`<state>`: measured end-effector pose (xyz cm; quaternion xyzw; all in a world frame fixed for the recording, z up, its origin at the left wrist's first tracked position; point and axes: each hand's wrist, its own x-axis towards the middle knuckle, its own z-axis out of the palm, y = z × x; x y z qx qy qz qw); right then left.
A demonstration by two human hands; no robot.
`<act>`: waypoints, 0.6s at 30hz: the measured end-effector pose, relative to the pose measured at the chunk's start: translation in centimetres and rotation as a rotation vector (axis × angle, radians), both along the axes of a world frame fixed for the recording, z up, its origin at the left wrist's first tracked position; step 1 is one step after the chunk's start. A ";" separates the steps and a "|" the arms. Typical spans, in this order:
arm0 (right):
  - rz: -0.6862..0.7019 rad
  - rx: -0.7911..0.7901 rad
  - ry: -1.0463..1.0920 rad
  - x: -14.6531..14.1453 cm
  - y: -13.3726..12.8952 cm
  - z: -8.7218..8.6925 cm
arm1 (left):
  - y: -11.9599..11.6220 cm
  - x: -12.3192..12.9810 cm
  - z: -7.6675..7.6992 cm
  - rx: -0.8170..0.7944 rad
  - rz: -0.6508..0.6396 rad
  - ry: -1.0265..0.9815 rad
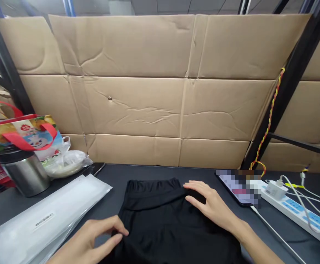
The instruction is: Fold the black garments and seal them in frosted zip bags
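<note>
A black cloth garment (171,223) with a wide waistband, perhaps shorts or trousers, lies flat on the dark tabletop (154,174). My right hand (206,201) rests on its upper right part near the waistband, fingers spread and holding nothing. My left hand (96,234) sits at the garment's left edge, with curled fingertips touching the cloth. The garment's lower end runs out of view.
Left of the garment lies a stack of clear plastic bags (47,220). Behind it stand a steel flask (25,176) and a colourful red-handled bag (19,134). On the right are a phone (238,187), a power strip (297,211) and cables. Cardboard (132,106) lines the back.
</note>
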<state>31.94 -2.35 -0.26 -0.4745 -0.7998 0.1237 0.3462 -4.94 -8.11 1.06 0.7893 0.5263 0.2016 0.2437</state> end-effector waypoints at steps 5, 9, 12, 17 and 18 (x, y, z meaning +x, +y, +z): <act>0.160 -0.067 -0.118 -5.2 -4.7 1.9 | 3.6 2.8 2.4 0.040 0.035 -0.275; 0.045 -0.078 -0.262 -4.0 -5.7 1.1 | 6.0 2.2 1.7 -0.082 0.084 -0.462; -0.039 -0.191 -0.204 0.8 -4.0 2.3 | 7.3 1.1 0.5 -0.225 0.128 -0.583; -0.055 -0.238 -0.073 6.4 1.3 3.6 | 9.5 0.3 -1.5 -0.239 0.194 -0.576; -0.090 -0.217 -0.066 6.6 2.2 3.3 | 9.8 0.2 -1.8 -0.195 0.200 -0.535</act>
